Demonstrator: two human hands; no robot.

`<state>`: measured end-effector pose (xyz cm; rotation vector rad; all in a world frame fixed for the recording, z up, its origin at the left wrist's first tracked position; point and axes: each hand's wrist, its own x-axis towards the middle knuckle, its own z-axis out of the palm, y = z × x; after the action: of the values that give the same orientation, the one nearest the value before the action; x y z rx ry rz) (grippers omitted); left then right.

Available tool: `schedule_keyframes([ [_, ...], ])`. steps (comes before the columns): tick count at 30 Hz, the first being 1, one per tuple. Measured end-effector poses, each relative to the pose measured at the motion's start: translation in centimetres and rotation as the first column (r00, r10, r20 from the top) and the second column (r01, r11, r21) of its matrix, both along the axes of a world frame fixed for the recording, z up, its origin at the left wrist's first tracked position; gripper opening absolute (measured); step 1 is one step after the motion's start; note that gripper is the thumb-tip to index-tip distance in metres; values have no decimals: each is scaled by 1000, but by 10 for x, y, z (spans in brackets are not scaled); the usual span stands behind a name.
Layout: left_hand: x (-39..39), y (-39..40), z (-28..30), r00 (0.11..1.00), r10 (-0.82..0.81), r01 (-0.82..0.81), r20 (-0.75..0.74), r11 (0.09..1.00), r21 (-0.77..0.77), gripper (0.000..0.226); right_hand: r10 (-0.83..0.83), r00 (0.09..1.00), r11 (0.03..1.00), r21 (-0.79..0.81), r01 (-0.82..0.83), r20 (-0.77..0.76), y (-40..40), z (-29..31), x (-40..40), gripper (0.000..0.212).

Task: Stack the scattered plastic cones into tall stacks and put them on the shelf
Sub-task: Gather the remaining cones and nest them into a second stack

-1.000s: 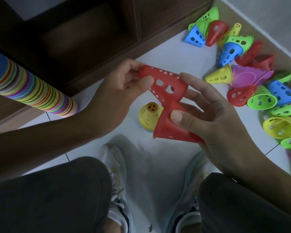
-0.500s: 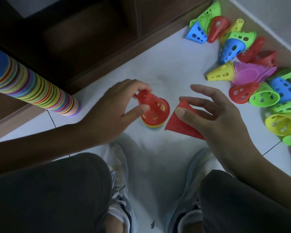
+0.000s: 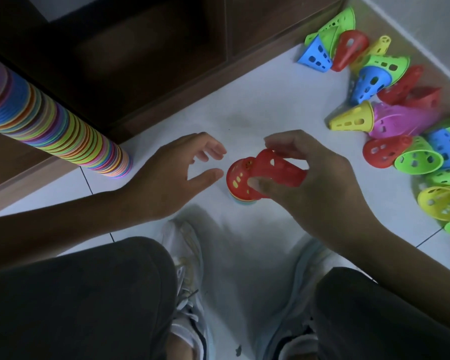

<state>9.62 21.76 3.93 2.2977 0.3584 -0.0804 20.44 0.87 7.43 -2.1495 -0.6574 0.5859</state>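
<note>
The right hand (image 3: 315, 183) pinches a red cone (image 3: 278, 170) by its wide rim, thumb underneath and fingers curled over the top, with the cone tilted on its side. Just below and to the left of that pinch, touching the held cone or nearly so, a short stack (image 3: 240, 184) stands on the white floor (image 3: 257, 105), its top cone red too and a sliver of other colours showing at the base. The left hand (image 3: 177, 175) hovers just left of the stack, fingers spread and relaxed, holding nothing.

To land this one well, I'd say the held cone needs turning so its open mouth faces straight down over the stack's tip, then lowering squarely; if it comes in tilted, it looks likely to catch the rim and nudge the little stack over. The free hand is well placed to steady the base if it closes in gently.

Well off to the right of the grip lies the heap of loose cones (image 3: 390, 131), so plenty remains. Far out to the left, a tall stack (image 3: 63, 136) leans in front of the dark wooden shelf (image 3: 166, 61), not yet put away.
</note>
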Motion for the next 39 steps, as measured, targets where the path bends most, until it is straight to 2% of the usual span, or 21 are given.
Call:
schedule_keyframes([
  [4,-1,1,-6,1000,4,-4,-7,1000,-8,19,81,993,995,-68,-75,88,17,-6,4,74],
  [8,1,6,-8,1000,12,-12,-2,1000,-21,18,134,974,991,-20,-133,180,24,-16,0,83],
  [16,18,13,-3,999,23,-23,21,1000,-6,13,172,972,985,-48,-166,161,8,-34,5,79],
  [19,28,14,-3,1000,1,-1,19,1000,-5,12,146,976,988,-63,-138,158,1,-39,13,70],
  [22,44,14,-3,1000,-15,15,7,1000,-25,24,109,983,994,-27,-107,149,-11,-44,25,65],
  [25,64,14,-3,999,-45,45,1,999,-31,26,67,986,998,-5,-67,152,-29,-48,43,55],
  [29,98,13,-6,995,-104,104,6,994,-38,11,-7,985,1000,2,7,172,-48,-55,71,45],
  [33,139,0,-10,983,-186,186,4,982,-31,10,-83,973,996,8,84,214,-66,-66,102,39],
  [36,170,-13,-15,969,-246,246,-3,969,-15,9,-120,953,989,-49,139,277,-83,-75,120,37],
  [39,199,-25,-22,951,-308,308,6,952,2,10,-104,908,969,-163,184,405,-98,-84,132,34],
])
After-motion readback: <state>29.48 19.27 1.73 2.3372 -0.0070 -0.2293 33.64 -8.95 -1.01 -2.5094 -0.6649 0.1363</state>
